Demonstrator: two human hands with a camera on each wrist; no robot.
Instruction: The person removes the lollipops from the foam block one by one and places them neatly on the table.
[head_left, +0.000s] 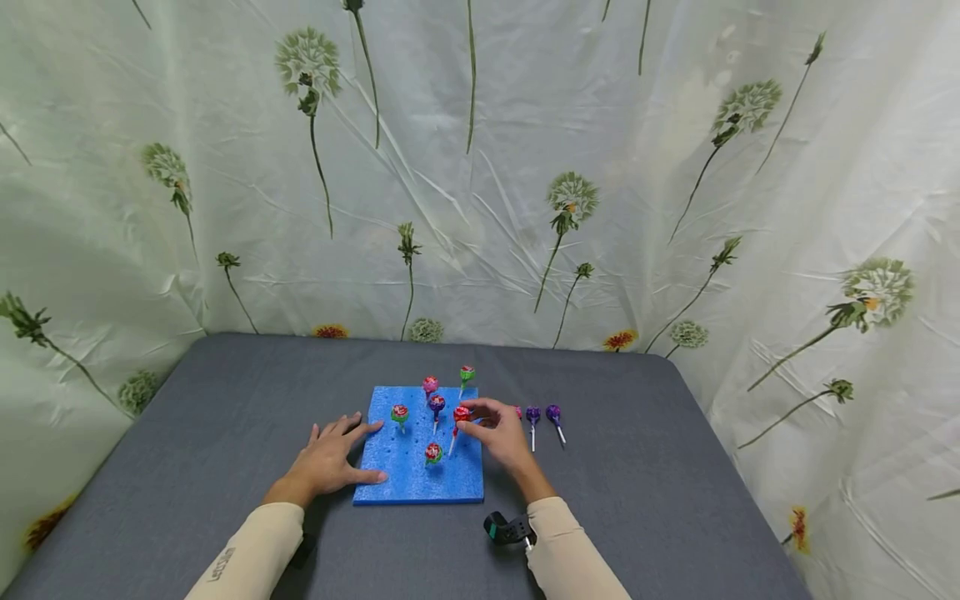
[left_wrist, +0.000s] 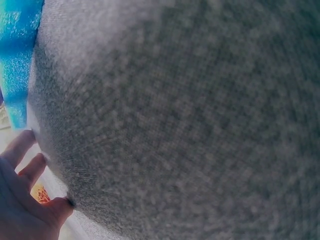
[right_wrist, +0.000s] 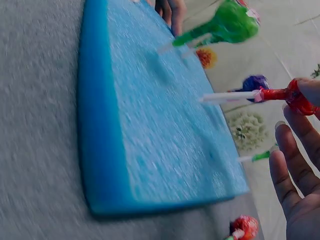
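Observation:
My right hand [head_left: 501,433] pinches a red-wrapped lollipop [head_left: 461,414] by its head, between thumb and fingertips. Its white stick points down at the right part of a blue foam board [head_left: 382,487], the tip close to the surface. Several lollipops stand upright in the board: a pink one [head_left: 430,385], a purple one [head_left: 437,403], a green one [head_left: 467,374] at the back, a red-and-green one [head_left: 399,413] on the left and another [head_left: 433,453] in front. With fingers spread, my left hand [head_left: 327,458] rests on the board's left edge.
To the right of the board, two purple lollipops [head_left: 533,414] [head_left: 553,412] lie on the dark grey table [head_left: 630,500]. A red lollipop [right_wrist: 244,227] lies beside them, mostly hidden by the right hand in the head view. Behind the table hangs a flowered curtain [head_left: 495,250].

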